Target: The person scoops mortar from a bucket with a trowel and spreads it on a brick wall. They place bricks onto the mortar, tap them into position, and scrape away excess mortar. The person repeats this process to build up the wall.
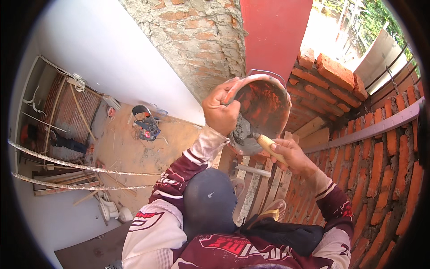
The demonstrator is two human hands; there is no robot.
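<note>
My left hand [221,107] is closed on the rim of a round, mortar-stained bucket [271,99], thumb over its edge. The bucket is tipped, so its open mouth faces me, and a thin wire handle stands up behind it. Grey mortar [242,128] lies along the near left inside. My right hand [291,154] is wrapped round the wooden handle of a trowel [267,144]. Its metal neck reaches into the bucket by the mortar; I cannot make out the blade's full shape.
Wooden planks [268,188] lie beneath my sandalled feet. A brick wall [380,179] with a long pale bar [380,127] across it rises at right. A red panel [274,33] stands ahead. Far below left is a floor [130,168] with a toilet [107,208]; another person [67,142] is there.
</note>
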